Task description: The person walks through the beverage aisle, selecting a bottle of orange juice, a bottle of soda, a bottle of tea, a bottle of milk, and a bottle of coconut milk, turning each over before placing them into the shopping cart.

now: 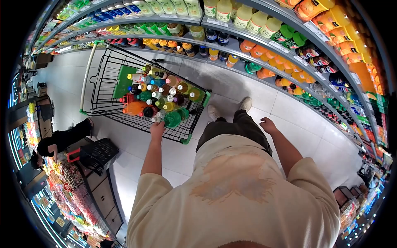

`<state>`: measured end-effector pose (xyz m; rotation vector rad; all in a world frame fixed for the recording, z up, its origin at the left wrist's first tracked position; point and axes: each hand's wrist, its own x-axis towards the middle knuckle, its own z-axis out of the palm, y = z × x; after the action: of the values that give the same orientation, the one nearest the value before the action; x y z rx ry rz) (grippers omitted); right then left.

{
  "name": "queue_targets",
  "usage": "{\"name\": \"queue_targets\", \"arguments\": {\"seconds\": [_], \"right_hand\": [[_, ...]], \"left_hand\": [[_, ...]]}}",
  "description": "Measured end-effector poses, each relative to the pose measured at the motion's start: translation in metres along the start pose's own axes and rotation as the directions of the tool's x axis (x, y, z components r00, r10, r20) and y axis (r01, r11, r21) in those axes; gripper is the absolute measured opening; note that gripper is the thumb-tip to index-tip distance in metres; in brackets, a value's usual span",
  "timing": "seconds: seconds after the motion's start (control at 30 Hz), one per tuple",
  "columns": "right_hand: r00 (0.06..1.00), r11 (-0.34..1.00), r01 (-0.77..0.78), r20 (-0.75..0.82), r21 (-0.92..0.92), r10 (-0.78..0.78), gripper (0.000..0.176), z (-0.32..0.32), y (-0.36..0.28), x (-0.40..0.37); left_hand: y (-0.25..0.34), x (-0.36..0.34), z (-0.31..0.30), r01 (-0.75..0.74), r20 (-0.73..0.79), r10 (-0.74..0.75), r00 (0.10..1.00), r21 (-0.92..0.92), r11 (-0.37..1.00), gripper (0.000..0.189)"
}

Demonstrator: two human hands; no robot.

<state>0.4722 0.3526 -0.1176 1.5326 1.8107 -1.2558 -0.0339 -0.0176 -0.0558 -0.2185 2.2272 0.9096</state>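
Observation:
My left hand (157, 129) reaches over the near rim of the shopping cart (108, 117). Its fingers are closed at the end of a large green bottle (173, 119) that lies tilted at the cart's right end; the grip itself is small and partly hidden. Packed beside it are several upright drink bottles with white, yellow and blue caps. A big orange bottle (134, 108) and a green panel (122, 82) are on the cart's left side. My right hand (268, 125) hangs above the floor at my right side, fingers loosely bent and apart, holding nothing.
Curved drink shelves (244, 35) run along the far side and right, with several rows of bottles. At left a person in black (68, 134) stands by a black basket (99, 156) with a red handle and a display of packaged goods (68, 194). Pale floor tiles (289, 115) surround my shoes.

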Motion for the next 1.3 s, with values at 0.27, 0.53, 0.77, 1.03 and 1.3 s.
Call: {"name": "queue_targets", "arguments": {"seconds": [0.27,0.53,0.77,1.03,1.3], "right_hand": [[0.998,0.998,0.059,-0.005,0.037,-0.059,0.048,-0.001,-0.02,0.004],[0.999,0.999,0.03,0.032,0.02,-0.031,0.049,-0.002,-0.026,-0.001],[0.998,0.999,0.037,0.044,0.012,-0.037,0.047,-0.001,-0.02,0.006],[0.999,0.997,0.042,0.019,0.058,-0.043,0.046,-0.001,-0.03,0.0],[0.999,0.999,0.02,0.034,0.033,-0.021,0.046,0.005,-0.018,-0.006]], "left_hand": [[0.013,-0.031,0.032,-0.327,0.155,0.289,0.945,0.504,0.799,0.029],[0.029,-0.037,0.046,-0.357,0.15,0.324,0.934,0.368,0.859,0.03],[0.069,-0.034,0.065,-0.395,0.282,0.331,0.901,0.214,0.893,0.027],[0.044,0.012,0.078,-0.055,0.351,0.205,0.914,-0.394,0.918,0.012],[0.023,0.031,0.063,-0.039,0.323,0.187,0.928,-0.414,0.909,0.012]]}}
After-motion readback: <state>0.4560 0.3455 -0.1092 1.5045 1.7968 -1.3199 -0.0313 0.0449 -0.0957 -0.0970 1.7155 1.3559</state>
